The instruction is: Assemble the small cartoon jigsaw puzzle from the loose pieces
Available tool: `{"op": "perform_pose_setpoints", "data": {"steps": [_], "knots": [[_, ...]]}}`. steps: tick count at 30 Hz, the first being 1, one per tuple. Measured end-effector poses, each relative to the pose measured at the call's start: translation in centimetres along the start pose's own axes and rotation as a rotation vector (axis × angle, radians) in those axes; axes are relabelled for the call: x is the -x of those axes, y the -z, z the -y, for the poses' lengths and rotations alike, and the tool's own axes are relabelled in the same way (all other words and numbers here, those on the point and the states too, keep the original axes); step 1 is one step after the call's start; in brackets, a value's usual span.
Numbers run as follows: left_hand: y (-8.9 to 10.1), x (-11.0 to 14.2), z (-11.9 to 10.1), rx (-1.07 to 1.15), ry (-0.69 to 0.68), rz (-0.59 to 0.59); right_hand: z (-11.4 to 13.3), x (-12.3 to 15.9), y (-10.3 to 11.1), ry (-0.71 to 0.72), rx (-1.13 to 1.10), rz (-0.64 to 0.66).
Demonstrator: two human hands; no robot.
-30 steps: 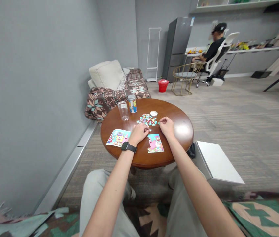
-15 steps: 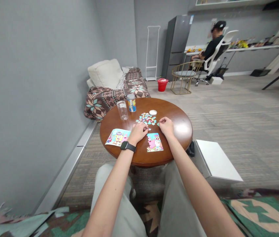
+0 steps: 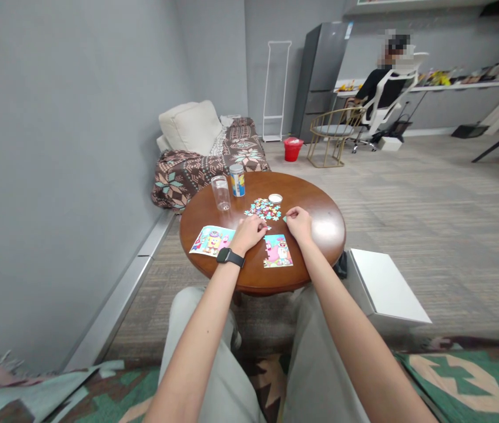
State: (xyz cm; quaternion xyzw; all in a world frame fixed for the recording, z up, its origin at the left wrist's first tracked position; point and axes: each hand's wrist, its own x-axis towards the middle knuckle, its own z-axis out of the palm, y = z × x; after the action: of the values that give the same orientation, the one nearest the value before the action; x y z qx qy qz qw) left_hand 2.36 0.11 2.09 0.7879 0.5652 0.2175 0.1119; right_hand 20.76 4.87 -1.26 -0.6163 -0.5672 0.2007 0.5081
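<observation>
Table (image 3: 315, 217), round dark wood, fills a grey room (image 3: 77, 176)'s corner; jigsaw pieces (image 3: 265, 209) lie clustered, left hand (image 3: 248, 233) and right hand (image 3: 298, 224) apart beside them.

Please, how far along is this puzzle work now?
Done: the cartoon puzzle picture beside the left hand looks whole, though I cannot be sure. In hand: the right hand pinches near a small green piece. Left: loose jigsaw pieces heaped on the wooden table.

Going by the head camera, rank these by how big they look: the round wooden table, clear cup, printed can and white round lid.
1. Round wooden table
2. Clear cup and printed can: too alike to rank
3. White round lid
</observation>
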Motion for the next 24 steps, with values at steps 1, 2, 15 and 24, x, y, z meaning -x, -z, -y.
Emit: {"op": "perform_pose_setpoints", "data": {"steps": [1, 2, 15, 24], "knots": [[0.0, 0.0, 0.0, 0.003, 0.005, -0.003, 0.0, 0.0, 0.0, -0.001, 0.004, 0.000], [0.0, 0.0, 0.0, 0.007, 0.009, -0.004, 0.0, 0.0, 0.0, -0.002, 0.008, 0.001], [0.3, 0.1, -0.4, -0.014, 0.064, -0.019, 0.6, 0.4, 0.2, 0.030, 0.017, -0.022], [0.8, 0.5, 0.5, -0.101, 0.467, -0.370, 1.1, 0.6, 0.4, 0.042, 0.115, -0.056]]}}
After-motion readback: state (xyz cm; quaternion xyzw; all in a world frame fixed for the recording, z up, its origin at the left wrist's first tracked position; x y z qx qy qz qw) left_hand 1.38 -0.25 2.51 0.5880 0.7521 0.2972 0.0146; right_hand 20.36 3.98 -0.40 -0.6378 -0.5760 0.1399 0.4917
